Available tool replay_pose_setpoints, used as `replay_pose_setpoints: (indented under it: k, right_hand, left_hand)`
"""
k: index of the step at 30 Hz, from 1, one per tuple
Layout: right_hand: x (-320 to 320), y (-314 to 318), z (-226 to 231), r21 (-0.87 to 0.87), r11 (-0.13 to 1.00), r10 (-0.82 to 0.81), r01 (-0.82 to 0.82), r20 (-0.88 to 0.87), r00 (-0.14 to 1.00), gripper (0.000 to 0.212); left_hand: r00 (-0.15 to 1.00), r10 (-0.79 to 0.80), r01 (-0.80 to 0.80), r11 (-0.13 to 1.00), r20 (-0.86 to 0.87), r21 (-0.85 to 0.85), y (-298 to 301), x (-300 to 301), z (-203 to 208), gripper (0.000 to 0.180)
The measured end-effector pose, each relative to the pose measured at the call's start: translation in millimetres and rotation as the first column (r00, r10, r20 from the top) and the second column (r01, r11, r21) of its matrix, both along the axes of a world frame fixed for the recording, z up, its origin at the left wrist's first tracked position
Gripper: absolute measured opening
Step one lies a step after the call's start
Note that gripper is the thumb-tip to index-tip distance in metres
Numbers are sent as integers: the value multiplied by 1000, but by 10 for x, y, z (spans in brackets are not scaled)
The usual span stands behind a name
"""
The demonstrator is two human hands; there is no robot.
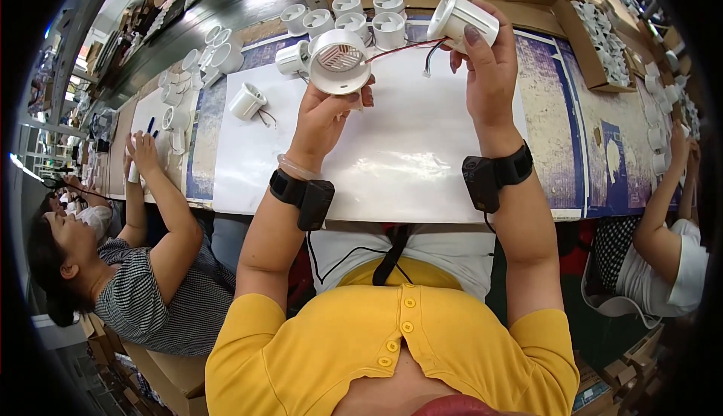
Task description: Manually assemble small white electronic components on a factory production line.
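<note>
My left hand (327,111) is closed round a white round plastic housing (340,62), its open face toward me with a slotted grille inside. Raised to the right, my right hand (491,73) grips a white plastic cup-shaped housing (461,21) with a wider rim. A red and dark wire (403,49) runs between the two pieces. Beside it hangs a short bundle of thin wires ending in a small white connector (427,72). Just beyond my left hand, a similar white housing (291,58) lies on its side.
Several white cups (350,23) stand in rows at the back of the white work sheet (407,167). Another wired housing (247,102) lies at the left. A cardboard box of white parts (595,43) sits at the far right. Co-workers' hands (143,152) are at the left and right.
</note>
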State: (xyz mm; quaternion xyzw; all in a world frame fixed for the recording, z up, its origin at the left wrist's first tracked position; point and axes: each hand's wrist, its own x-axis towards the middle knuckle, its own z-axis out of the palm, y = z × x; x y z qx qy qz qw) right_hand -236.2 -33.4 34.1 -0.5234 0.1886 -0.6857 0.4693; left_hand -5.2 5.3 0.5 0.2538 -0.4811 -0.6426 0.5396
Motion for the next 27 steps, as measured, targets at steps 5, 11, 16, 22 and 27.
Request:
replay_pose_setpoints:
  k: [5, 11, 16, 22, 27]
  right_hand:
    - [97, 86, 84, -136, 986, -115, 102, -91, 989, 42]
    - [161, 103, 22, -169, 970, -215, 174, -265, 940, 46]
    - [190, 83, -19, -84, 977, -210, 194, -314, 926, 47]
    - [209, 51, -74, -65, 977, -212, 202, -344, 915, 46]
    - [234, 64, -65, -116, 967, -254, 228, -356, 899, 45]
  left_hand:
    - [983, 144, -134, 987, 114, -89, 7, 31, 38, 56]
    - [928, 291, -224, 935, 232, -277, 17, 42, 35, 54]
    - [917, 329, -250, 916, 227, -314, 16, 61, 41, 54]
    - [872, 373, -252, 897, 316, -364, -12, 85, -29, 58]
    - [855, 399, -265, 886, 331, -381, -2, 54, -15, 63]
